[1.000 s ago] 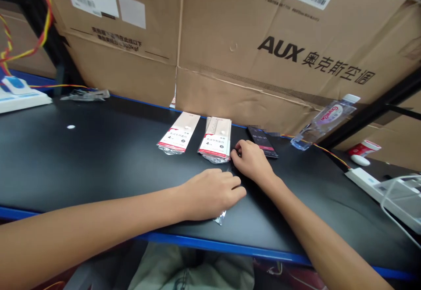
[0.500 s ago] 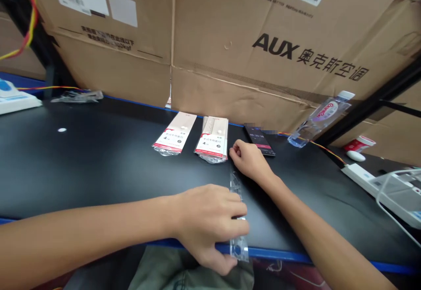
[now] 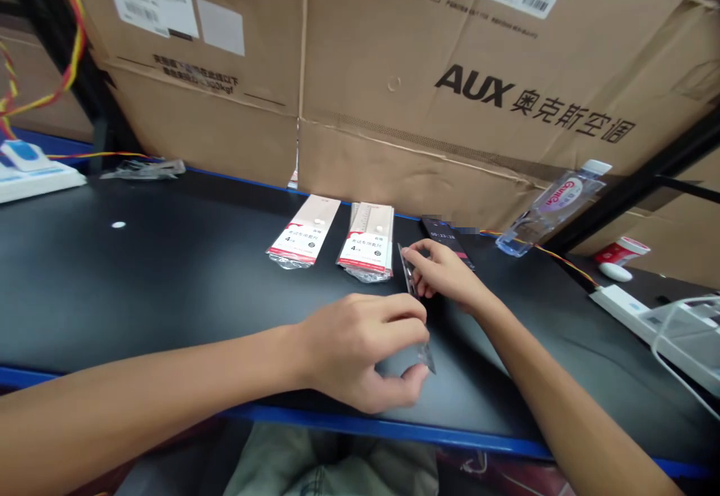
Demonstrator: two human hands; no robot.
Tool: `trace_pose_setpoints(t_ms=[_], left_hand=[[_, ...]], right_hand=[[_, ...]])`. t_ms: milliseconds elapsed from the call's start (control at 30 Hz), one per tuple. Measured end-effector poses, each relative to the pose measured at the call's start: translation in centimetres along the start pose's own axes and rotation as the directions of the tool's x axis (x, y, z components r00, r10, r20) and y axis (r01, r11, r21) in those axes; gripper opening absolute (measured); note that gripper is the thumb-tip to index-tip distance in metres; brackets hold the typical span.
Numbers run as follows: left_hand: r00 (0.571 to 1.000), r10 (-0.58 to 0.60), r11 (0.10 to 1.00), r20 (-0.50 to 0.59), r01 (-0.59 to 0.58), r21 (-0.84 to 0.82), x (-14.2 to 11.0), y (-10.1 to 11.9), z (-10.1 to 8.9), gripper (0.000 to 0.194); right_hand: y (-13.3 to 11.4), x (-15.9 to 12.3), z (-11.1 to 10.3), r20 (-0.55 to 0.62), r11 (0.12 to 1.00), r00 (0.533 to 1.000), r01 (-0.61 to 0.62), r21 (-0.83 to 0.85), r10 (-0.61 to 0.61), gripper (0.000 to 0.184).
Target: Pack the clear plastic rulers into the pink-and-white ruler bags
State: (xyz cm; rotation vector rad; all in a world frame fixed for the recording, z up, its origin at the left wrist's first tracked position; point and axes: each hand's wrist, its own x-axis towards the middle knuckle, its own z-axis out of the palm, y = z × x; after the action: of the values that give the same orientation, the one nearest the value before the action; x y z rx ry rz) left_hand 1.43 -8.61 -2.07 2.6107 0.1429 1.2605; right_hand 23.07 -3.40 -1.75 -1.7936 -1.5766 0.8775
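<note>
A clear plastic ruler, tilted on edge, spans both hands above the black tabletop near its front edge. My right hand pinches its far end between thumb and fingers. Around the near end, my left hand has curled fingers with the thumb below, and they partly cover the ruler. Just beyond the hands lies a stack of ruler-set packets in clear sleeves with red and white cards. A single similar packet lies to its left. Behind my right hand is a phone showing a running timer, partly covered.
A large cardboard box walls off the back. At right are a tilted clear bottle, a red-and-white tub and a white power strip. Clear plastic wrapping and a small white disc lie at left.
Both hands have raised the ruler off the tabletop and turned it on edge. My left hand moved up and away from the front edge; my right hand's fingers now grip the far end.
</note>
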Motion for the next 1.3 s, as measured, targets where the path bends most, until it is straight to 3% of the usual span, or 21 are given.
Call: trace_pose_setpoints(t_ms=[133, 200, 300, 367, 467, 600, 667, 733, 800, 867, 900, 967, 1100, 1200, 1300], left_hand=[[1.000, -0.015, 1.000, -0.023, 0.015, 0.006, 0.3, -0.5, -0.2, 0.017], [0.998, -0.034, 0.999, -0.045, 0.036, 0.027, 0.5, -0.8, -0.3, 0.018], [0.996, -0.068, 0.997, -0.057, 0.070, 0.045, 0.5, -1.3, -0.6, 0.018], [0.994, -0.097, 0.995, -0.050, 0.098, 0.035, 0.6, -1.5, -0.8, 0.018], [0.992, -0.124, 0.992, -0.030, 0.124, -0.007, 0.7, -2.0, -1.5, 0.020], [0.973, -0.209, 0.972, -0.102, 0.218, 0.083, 0.8, -4.5, -3.7, 0.016], [0.906, -0.363, 0.882, -0.219, 0.410, 0.233, 0.6, -6.6, -5.0, 0.006], [0.797, -0.546, 0.718, -0.258, 0.603, 0.346, 0.1, -8.8, -6.0, 0.013], [0.672, -0.711, 0.544, -0.207, 0.711, 0.445, -0.7, -10.6, -6.7, 0.031], [0.539, -0.830, 0.393, -0.139, 0.745, 0.540, -1.4, -11.8, -6.9, 0.048], [0.510, -0.851, 0.367, -0.125, 0.748, 0.554, -1.6, -12.1, -6.9, 0.051], [0.479, -0.871, 0.345, -0.109, 0.754, 0.558, -1.9, -12.4, -6.8, 0.046], [0.459, -0.880, 0.329, -0.124, 0.777, 0.537, -1.9, -12.5, -6.4, 0.044], [0.457, -0.878, 0.325, -0.140, 0.785, 0.527, -1.7, -12.5, -6.4, 0.054], [0.475, -0.874, 0.366, -0.105, 0.784, 0.501, -1.7, -12.6, -6.4, 0.045]], right_hand=[[-1.1, -0.4, 0.0, -0.146, 0.930, 0.983, 0.156, 0.334, -0.113, 0.032], [-1.6, -0.7, 0.0, -0.212, 0.833, 0.970, 0.212, 0.510, -0.117, 0.039], [-2.2, -1.2, 0.5, -0.215, 0.657, 0.974, 0.205, 0.726, -0.066, 0.054], [-2.4, -1.4, 0.9, -0.156, 0.580, 0.987, 0.146, 0.802, -0.033, 0.059], [-2.4, -1.5, 1.2, -0.068, 0.562, 0.997, 0.080, 0.823, -0.043, 0.049], [-2.1, -1.2, 0.7, -0.093, 0.552, 0.994, 0.110, 0.827, -0.058, 0.030], [-1.8, -0.9, 0.4, -0.118, 0.552, 0.991, 0.130, 0.824, -0.057, 0.026], [-1.6, -0.7, 0.3, -0.132, 0.574, 0.990, 0.137, 0.807, -0.052, 0.023], [-1.5, -0.7, 0.4, -0.118, 0.614, 0.992, 0.124, 0.779, -0.051, 0.020], [-1.5, -0.9, 0.6, -0.085, 0.647, 0.995, 0.104, 0.755, -0.060, 0.019], [-1.5, -1.0, 0.8, -0.070, 0.657, 0.995, 0.096, 0.747, -0.066, 0.019], [-1.6, -1.3, 1.0, -0.047, 0.670, 0.996, 0.086, 0.737, -0.076, 0.018], [-1.8, -1.6, 1.1, -0.012, 0.692, 0.996, 0.072, 0.718, -0.091, 0.018], [-1.9, -1.7, 1.0, -0.001, 0.710, 0.995, 0.069, 0.701, -0.095, 0.018], [-1.8, -1.6, 1.0, 0.002, 0.733, 0.995, 0.071, 0.676, -0.099, 0.019]])
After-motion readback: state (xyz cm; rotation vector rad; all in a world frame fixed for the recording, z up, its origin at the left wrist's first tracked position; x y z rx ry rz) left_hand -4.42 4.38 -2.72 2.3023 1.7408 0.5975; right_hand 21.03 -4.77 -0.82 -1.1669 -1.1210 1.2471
